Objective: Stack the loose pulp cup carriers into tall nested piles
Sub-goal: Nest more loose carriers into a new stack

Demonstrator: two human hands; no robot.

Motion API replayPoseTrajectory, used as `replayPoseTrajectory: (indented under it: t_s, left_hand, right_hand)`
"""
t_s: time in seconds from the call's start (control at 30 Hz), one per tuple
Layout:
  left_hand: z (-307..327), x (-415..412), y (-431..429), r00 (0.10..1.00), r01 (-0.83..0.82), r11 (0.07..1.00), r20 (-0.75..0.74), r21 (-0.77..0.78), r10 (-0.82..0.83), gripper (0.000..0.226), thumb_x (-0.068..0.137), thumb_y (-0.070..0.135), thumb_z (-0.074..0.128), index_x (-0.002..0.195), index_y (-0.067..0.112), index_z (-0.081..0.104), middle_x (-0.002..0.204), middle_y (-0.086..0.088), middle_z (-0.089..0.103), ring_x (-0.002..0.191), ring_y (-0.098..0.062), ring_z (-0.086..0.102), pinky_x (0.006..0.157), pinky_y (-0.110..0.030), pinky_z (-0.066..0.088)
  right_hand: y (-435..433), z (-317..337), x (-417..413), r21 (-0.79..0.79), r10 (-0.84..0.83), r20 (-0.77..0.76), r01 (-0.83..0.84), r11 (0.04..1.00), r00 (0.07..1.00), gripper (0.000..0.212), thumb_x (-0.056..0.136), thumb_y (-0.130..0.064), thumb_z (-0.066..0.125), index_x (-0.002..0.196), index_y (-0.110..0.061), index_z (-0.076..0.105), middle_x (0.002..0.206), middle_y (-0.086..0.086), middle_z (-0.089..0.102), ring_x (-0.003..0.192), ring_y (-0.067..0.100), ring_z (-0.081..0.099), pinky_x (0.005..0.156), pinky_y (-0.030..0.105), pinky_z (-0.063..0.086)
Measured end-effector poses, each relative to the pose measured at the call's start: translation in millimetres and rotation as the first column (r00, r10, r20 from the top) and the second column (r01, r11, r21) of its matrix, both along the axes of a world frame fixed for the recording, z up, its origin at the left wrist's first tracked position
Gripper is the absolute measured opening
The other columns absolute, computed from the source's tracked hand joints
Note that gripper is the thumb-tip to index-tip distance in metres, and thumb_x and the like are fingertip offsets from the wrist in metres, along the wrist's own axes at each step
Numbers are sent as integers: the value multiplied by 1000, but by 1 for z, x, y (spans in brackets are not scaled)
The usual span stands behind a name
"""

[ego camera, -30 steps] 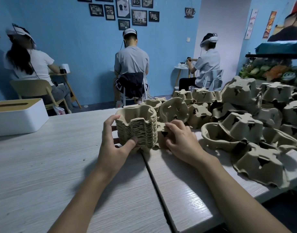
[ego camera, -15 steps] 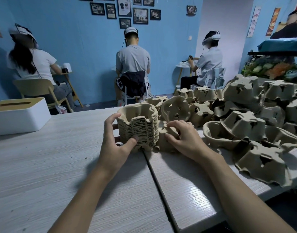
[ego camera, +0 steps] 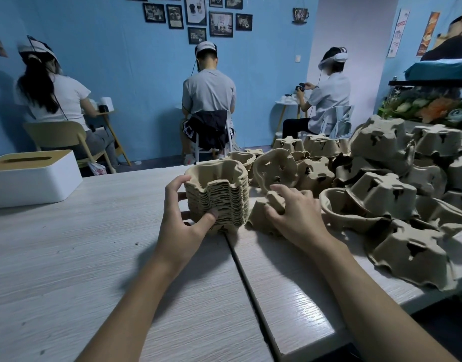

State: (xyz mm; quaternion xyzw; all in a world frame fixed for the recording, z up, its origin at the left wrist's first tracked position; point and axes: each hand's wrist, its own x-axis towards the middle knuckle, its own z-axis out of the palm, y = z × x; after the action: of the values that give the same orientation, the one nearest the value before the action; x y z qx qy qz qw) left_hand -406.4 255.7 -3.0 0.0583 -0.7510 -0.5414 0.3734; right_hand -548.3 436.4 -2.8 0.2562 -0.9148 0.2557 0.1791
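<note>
Your left hand clasps the nested pile on the table, fingers curled round it. Your right hand pinches a loose carrier at the pile's 3 o'clock. Risk: seated askew, it jams and tips the pile.

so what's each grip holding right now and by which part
The left grip holds the nested stack, clasping its near and left sides. The right grip holds a loose carrier beside the stack by its upper edge.
</note>
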Motion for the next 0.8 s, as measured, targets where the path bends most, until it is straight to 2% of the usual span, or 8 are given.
replayPoseTrajectory:
  t_s: [0.1, 0.2, 0.37, 0.43, 0.53, 0.63, 0.7, 0.8]
  left_hand:
    - [0, 0, 0, 1000, 0, 1000, -3, 3, 0, 66, 84, 3, 76, 130, 36, 42, 120, 2, 57, 101, -23, 63, 89, -47, 56]
    - [0, -1, 0, 1000, -2, 1000, -7, -4, 2, 66, 84, 3, 77, 130, 36, 42, 123, 1, 56, 104, -21, 61, 90, -44, 56]
    - [-1, -1, -1, 1000, -9, 1000, -18, -18, 9, 67, 84, 3, 76, 129, 37, 41, 125, 5, 54, 107, -9, 59, 90, -39, 55]
    - [-1, -1, -1, 1000, -9, 1000, -26, -25, 9, 66, 84, 3, 76, 130, 35, 41, 126, 6, 53, 106, -4, 58, 90, -39, 56]
    - [-2, -1, -1, 999, -13, 999, -34, -37, 12, 66, 84, 3, 76, 130, 33, 41, 126, 6, 53, 106, 2, 56, 89, -36, 55]
    - [-3, -2, -2, 999, -12, 999, -33, -37, 10, 66, 84, 4, 76, 130, 35, 41, 128, 1, 53, 109, -8, 58, 88, -36, 56]
    - [-3, -3, -2, 999, -12, 999, -34, -41, 11, 66, 84, 3, 77, 130, 36, 41, 129, 0, 53, 109, -9, 58, 87, -37, 56]
    - [-3, -3, -1, 999, -11, 999, -47, -50, 8, 66, 84, 2, 76, 129, 35, 41, 128, 6, 52, 107, 3, 55, 86, -32, 54]
  right_hand:
    - [1, 3, 0, -114, -38, -27, 35, 993, 999, 44, 91, -37, 61, 132, -25, 50, 129, 5, 58, 118, 30, 43, 98, 42, 32]
    - [-1, 4, -1, -273, -32, -68, 13, 962, 997, 49, 90, -24, 63, 135, -17, 45, 125, 13, 54, 116, 32, 44, 98, 45, 38]
    - [-2, 5, 1, -504, 78, -39, -87, 859, 996, 67, 88, -8, 64, 145, -19, 30, 125, 14, 46, 112, 25, 50, 97, 33, 42]
    - [-3, 4, 2, -489, 151, 21, -121, 864, 988, 76, 88, -8, 64, 149, -26, 24, 125, 11, 39, 112, 24, 51, 99, 33, 43]
    - [-3, 4, 3, -397, 206, 59, -167, 903, 977, 89, 84, -7, 65, 152, -38, 16, 134, 4, 22, 123, 26, 43, 103, 29, 36]
    - [0, 6, 4, -325, 227, 71, -192, 926, 971, 96, 79, -7, 66, 149, -49, 17, 143, -6, 12, 129, 29, 38, 104, 39, 42]
    - [1, 6, 3, -256, 232, 78, -205, 945, 970, 90, 76, -18, 67, 146, -52, 20, 143, -12, 12, 134, 29, 34, 107, 50, 41]
    - [-1, 4, 7, -283, 244, 86, -212, 936, 966, 69, 77, -50, 69, 135, -48, 31, 139, -8, 21, 131, 28, 38, 108, 53, 38]
